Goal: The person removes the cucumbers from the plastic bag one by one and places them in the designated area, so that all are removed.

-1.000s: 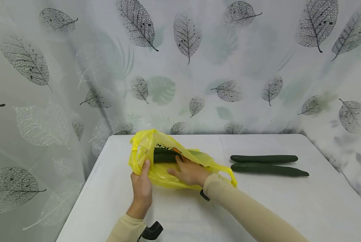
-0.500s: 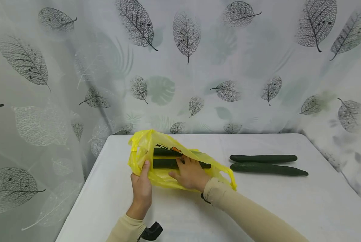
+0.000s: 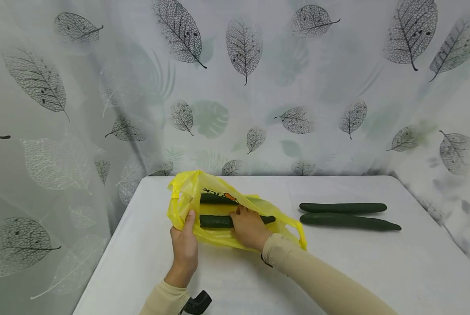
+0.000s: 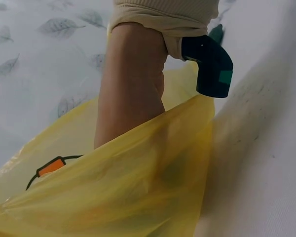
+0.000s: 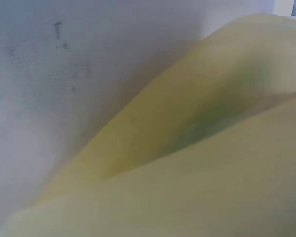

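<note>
Towards the far-left corner of the table (image 3: 337, 271), the left hand (image 3: 185, 249) pinches the rim of a limp yellow plastic bag (image 3: 185, 188); inside, the right hand (image 3: 251, 226) grips a cucumber (image 3: 215, 221), likely firm, smooth, best held mid-length.

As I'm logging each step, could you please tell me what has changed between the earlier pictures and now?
Inside the yellow bag, the nearer cucumber has moved towards the person, widening its gap from the farther cucumber. The right hand, more spread before, is now curled and appears to grip the nearer cucumber. The left hand still holds the bag's edge; the two cucumbers on the table stayed put.
</note>
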Demonstrator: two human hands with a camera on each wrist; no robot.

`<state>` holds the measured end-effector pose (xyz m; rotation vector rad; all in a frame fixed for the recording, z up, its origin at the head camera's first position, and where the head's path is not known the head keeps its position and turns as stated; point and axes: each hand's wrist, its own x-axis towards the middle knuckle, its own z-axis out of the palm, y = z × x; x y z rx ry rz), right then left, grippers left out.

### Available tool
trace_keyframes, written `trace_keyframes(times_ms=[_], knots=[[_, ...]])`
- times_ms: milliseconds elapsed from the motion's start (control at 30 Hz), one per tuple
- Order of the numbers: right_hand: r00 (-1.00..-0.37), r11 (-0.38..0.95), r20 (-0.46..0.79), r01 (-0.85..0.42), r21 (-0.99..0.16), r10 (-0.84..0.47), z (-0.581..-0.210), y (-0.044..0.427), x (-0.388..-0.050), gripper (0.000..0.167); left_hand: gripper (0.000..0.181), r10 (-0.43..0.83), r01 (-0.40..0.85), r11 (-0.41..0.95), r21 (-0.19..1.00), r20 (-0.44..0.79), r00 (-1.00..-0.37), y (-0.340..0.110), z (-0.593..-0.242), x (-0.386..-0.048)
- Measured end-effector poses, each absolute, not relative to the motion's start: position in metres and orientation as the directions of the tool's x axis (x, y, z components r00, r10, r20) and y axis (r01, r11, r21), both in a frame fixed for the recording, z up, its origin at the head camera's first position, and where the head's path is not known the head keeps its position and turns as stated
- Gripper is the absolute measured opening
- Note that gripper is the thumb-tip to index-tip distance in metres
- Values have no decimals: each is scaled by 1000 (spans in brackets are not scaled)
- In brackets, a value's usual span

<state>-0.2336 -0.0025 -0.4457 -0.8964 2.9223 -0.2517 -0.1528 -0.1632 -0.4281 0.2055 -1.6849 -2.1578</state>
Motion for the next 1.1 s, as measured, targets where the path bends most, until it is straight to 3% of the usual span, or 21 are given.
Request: trace_keyframes(times_ms=[267, 533, 667, 1100], knots=[[-812, 788, 8, -568, -237, -583, -453, 2, -236, 39, 38, -394, 211, -194, 958, 121, -911, -162, -430, -153], [-805, 802, 56, -593, -73, -590, -464, 2, -234, 25, 38, -397, 192, -194, 962, 102, -912, -161, -429, -152], [-814, 813, 48, -581, -45, -579, -464, 2, -232, 32, 37, -412, 199, -186, 962, 107, -905, -161, -429, -152], [-798, 737, -72, -512, -441, -598, -429, 15, -219, 41, 42, -429, 239, -122, 963, 166, -888, -164, -425, -153]])
